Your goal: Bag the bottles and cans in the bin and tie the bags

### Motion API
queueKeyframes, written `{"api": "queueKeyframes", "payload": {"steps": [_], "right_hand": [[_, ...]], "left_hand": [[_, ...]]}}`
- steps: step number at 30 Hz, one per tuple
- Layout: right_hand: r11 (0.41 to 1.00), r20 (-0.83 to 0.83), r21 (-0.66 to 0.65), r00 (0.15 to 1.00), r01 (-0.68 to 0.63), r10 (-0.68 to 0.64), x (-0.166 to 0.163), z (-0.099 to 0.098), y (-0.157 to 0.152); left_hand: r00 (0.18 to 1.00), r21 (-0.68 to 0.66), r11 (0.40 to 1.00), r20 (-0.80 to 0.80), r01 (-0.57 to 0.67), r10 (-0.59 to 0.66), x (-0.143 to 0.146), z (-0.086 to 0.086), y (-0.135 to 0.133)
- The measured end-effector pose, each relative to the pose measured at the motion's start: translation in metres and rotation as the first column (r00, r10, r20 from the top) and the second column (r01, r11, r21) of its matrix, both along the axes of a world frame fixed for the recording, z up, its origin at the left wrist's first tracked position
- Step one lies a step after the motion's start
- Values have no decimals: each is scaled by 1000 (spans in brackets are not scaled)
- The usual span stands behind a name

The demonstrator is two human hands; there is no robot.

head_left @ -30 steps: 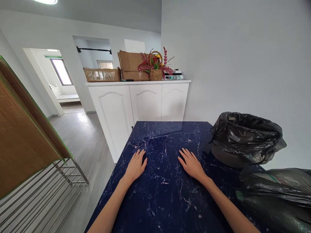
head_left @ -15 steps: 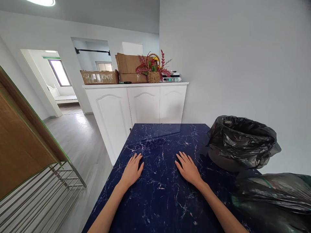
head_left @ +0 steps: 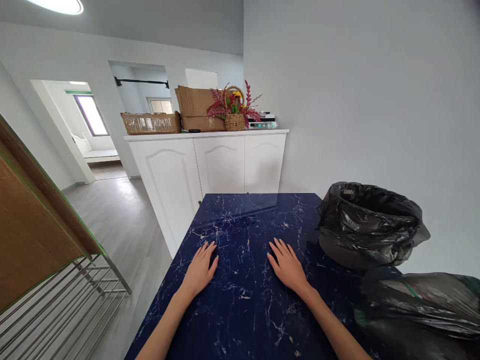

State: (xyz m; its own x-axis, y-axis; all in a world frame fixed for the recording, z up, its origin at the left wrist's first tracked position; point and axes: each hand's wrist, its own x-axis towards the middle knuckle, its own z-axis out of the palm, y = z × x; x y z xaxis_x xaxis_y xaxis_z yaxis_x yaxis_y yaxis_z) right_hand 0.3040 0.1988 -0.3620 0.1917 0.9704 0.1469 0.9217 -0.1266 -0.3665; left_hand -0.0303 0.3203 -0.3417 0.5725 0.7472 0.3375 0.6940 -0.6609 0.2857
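Note:
Both palms rest face down on a dark blue table (head_left: 240, 310) with a white marbled pattern. On the left side of the top lies my left hand (head_left: 200, 270), open, fingers stretched forward and thumb apart. My right hand (head_left: 288, 266) is flat to the right of the middle, also open with fingers spread. Neither holds anything. To the right of my right hand stands a bin lined with a black plastic bag (head_left: 371, 225). Nearer to me at the right edge lies a filled, dark see-through bag (head_left: 423, 310), its contents unclear.
Beyond the table's far edge is a white cabinet (head_left: 221, 160) bearing cardboard boxes (head_left: 152, 123), a wicker flower basket (head_left: 235, 121) and a plastic bottle (head_left: 267, 125). A metal rack (head_left: 75, 300) with a brown board (head_left: 33, 225) stands left. A wall (head_left: 356, 100) closes the right side.
The view has shifted slightly, so the scene sits a little lower and further left. Both hands keep the same flat pose on the table.

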Motion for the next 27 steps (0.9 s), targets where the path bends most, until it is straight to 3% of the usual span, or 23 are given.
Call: {"api": "queueKeyframes", "payload": {"steps": [27], "right_hand": [[1000, 10, -15, 1000, 0, 0, 0, 4, -1]], "left_hand": [[999, -10, 1000, -31, -6, 6, 1, 1, -1]]}}
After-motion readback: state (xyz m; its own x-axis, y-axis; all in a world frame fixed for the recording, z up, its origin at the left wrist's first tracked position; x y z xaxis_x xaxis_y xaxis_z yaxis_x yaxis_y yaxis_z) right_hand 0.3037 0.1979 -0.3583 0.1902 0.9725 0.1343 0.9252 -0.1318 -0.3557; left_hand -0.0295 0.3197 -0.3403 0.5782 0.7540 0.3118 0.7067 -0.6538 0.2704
